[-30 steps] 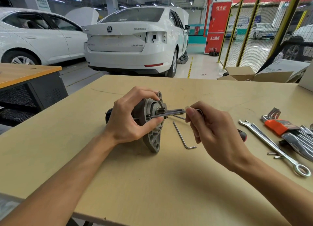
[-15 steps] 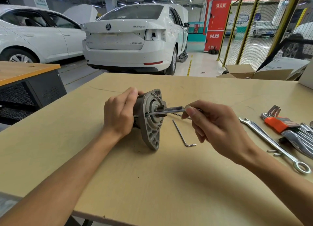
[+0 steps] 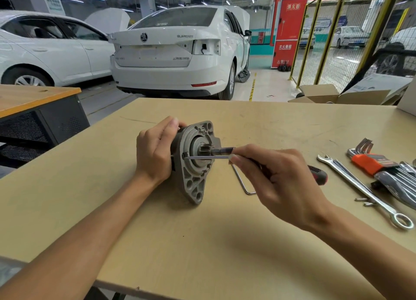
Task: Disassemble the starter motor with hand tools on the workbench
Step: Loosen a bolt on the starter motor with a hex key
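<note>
Head view. Starter motor (image 3: pixel 195 162) lies on its side near the middle of the bench (image 3: pixel 202 254), flanged drive-end housing facing right, the lower corner of the flange resting on the bench top. The pinion gear shows at the centre of the housing.

Left hand (image 3: pixel 155 155): fingers curled round the motor body behind the flange, thumb on top, gripping it. The body itself is mostly hidden by this hand.

Right hand (image 3: pixel 279 182): fingers curled round a screwdriver (image 3: pixel 207 157), pinching its shaft close to the handle. The shaft runs level to the left and its tip sits against the left part of the flange face, at a fastener; the bit type cannot be made out. The red and black handle end sticks out behind the hand.

On the bench just beside the motor, right of it and partly under the right hand: one loose L-shaped hex key (image 3: pixel 244 185).

Further right, well apart from the motor: a long combination wrench (image 3: pixel 360 189), open end away from the person, ring end nearer. Two small metal pins or screws (image 3: pixel 365 201) lie touching or just beside its shank. A hex key set in an orange holder (image 3: pixel 371 164) lies beyond the wrench.

Background: white sedan (image 3: pixel 177 52) behind the bench, open cardboard box (image 3: pixel 333 95) at the far right edge.
</note>
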